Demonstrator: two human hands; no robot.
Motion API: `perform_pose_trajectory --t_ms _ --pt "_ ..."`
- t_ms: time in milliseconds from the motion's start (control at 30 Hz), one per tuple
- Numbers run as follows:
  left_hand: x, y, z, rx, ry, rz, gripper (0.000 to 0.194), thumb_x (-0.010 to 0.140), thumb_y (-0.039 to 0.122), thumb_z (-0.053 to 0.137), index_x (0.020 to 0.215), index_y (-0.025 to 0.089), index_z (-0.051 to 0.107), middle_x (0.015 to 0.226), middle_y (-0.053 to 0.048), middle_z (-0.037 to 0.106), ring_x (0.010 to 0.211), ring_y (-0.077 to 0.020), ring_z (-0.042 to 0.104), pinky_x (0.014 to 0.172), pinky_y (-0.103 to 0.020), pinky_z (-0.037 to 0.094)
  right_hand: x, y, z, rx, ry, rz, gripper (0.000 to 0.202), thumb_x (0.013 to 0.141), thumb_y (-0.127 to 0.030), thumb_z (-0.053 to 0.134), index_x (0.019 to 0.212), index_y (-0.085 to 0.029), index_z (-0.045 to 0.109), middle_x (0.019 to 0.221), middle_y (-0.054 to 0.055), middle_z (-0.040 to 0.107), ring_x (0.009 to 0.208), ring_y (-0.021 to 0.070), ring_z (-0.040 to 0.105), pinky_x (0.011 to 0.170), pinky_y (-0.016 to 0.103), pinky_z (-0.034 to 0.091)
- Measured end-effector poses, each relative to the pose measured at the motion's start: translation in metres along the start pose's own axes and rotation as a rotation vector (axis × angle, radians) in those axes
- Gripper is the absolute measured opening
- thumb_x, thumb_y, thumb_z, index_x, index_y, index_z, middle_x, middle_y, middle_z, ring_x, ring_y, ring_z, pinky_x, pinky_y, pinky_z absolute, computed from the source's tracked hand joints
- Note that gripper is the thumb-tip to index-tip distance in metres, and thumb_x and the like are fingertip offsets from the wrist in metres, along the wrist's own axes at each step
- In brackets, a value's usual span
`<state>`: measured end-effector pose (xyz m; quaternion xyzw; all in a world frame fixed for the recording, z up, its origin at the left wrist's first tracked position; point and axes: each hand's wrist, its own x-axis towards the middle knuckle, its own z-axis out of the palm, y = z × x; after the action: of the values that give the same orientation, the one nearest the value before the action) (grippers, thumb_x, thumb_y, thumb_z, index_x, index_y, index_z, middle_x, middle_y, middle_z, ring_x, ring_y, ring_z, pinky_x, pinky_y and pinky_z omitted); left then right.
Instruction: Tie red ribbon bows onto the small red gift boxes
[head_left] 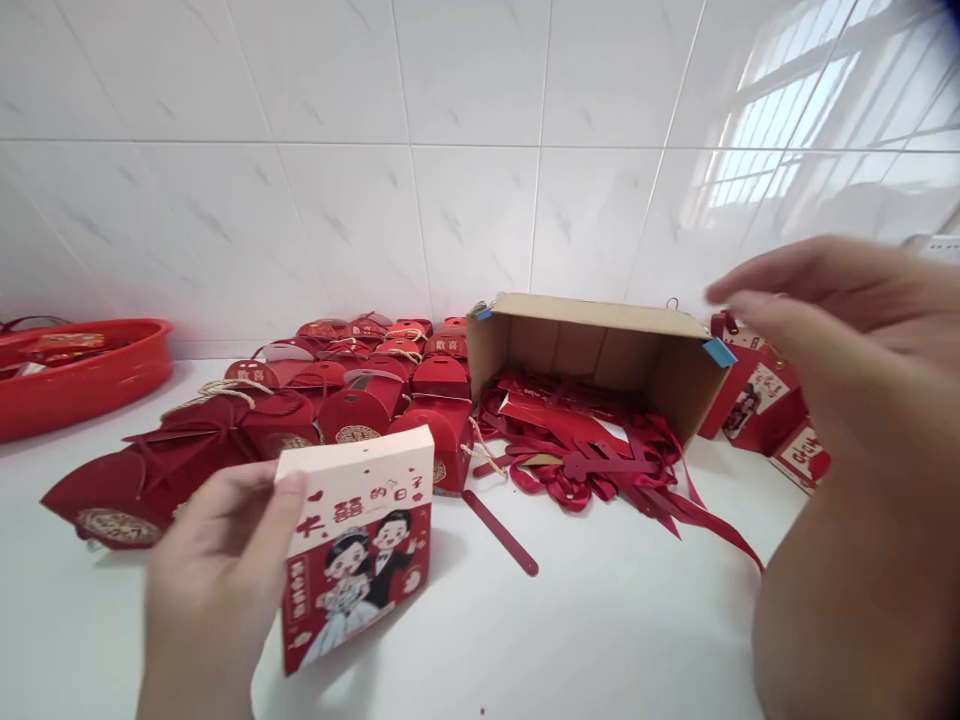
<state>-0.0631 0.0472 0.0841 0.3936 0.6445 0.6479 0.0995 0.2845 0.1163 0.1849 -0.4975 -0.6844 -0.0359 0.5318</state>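
Observation:
A small cardboard gift box with a cartoon bride and groom on a red front and a cream top band stands tilted above the white table. My left hand pinches its upper left edge, thumb on the front face. Raised at the right, my right hand is slightly blurred; its fingers are loosely stretched with the thumb close to them, and nothing shows in them. Behind and below that hand are red boxes with printed fronts, partly hidden by the wrist.
Several folded red candy boxes with cord handles stand in rows at the left. An open carton on its side spills red ribbons. One dark red strip lies before it. A red basin sits far left, against the tiled wall.

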Motion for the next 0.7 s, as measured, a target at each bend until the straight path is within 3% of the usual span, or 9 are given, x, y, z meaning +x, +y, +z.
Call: perform_pose_trajectory --t_ms 100,200,333,433,500,567,700 --pt "-0.003 0.001 0.019 -0.065 -0.292 -0.073 0.045 0.059 0.037 0.08 0.093 0.024 0.054 0.074 0.0 0.068 0.067 -0.0195 0.066 0.056 -0.026 0.055 0.007 0.013 0.007 -0.062 -0.338 0.136 0.022 0.081 -0.041 0.06 0.084 -0.024 0.071 0.082 0.004 0.069 0.063 0.0154 0.06 0.05 0.027 0.044" --pt "-0.009 0.001 0.03 -0.121 -0.321 -0.009 0.064 0.062 0.037 0.079 0.117 0.029 0.048 0.086 -0.002 0.072 0.075 -0.0208 0.069 0.063 -0.029 0.058 0.017 0.041 0.033 -0.139 -0.662 0.16 0.02 0.079 -0.037 0.061 0.087 -0.023 0.074 0.089 0.005 0.071 0.069 0.0191 0.064 0.055 0.03 0.05" --pt "-0.013 0.003 0.031 0.173 -0.343 0.113 0.041 0.071 0.049 0.066 0.106 0.028 0.066 0.097 -0.001 0.072 0.079 -0.0176 0.068 0.062 -0.022 0.056 0.025 0.08 0.085 -0.209 -0.934 0.195 0.034 0.077 -0.02 0.063 0.11 -0.026 0.069 0.102 0.002 0.071 0.084 0.0182 0.066 0.072 0.026 0.052" --pt "-0.013 0.005 0.029 0.281 -0.341 0.152 0.034 0.073 0.049 0.062 0.1 0.029 0.069 0.094 0.002 0.072 0.072 -0.014 0.066 0.06 -0.018 0.055 0.02 0.106 0.123 -0.353 -0.842 0.343 0.039 0.079 -0.011 0.06 0.116 -0.023 0.065 0.12 0.006 0.064 0.103 0.0203 0.063 0.082 0.025 0.05" --pt "-0.011 0.004 0.028 0.282 -0.333 0.174 0.034 0.073 0.049 0.063 0.1 0.029 0.07 0.096 0.002 0.072 0.072 -0.0135 0.067 0.058 -0.016 0.055 0.014 0.123 0.142 -0.436 -0.8 0.42 0.026 0.082 -0.012 0.059 0.108 -0.015 0.067 0.117 0.013 0.064 0.106 0.0235 0.061 0.086 0.029 0.049" --pt "-0.009 0.002 0.028 0.294 -0.333 0.183 0.036 0.072 0.05 0.064 0.1 0.029 0.07 0.098 0.002 0.072 0.07 -0.0136 0.067 0.053 -0.015 0.054 0.008 0.139 0.156 -0.488 -0.793 0.476 0.021 0.088 -0.023 0.058 0.106 -0.014 0.064 0.113 0.012 0.063 0.103 0.0221 0.061 0.087 0.035 0.05" --pt "-0.006 -0.004 0.028 0.292 -0.355 0.157 0.039 0.071 0.053 0.063 0.103 0.03 0.069 0.095 0.001 0.073 0.065 -0.0141 0.067 0.05 -0.017 0.055 0.0 0.162 0.169 -0.507 -0.761 0.492 0.031 0.091 -0.033 0.055 0.117 -0.016 0.056 0.119 0.009 0.058 0.102 0.0198 0.059 0.087 0.041 0.052"
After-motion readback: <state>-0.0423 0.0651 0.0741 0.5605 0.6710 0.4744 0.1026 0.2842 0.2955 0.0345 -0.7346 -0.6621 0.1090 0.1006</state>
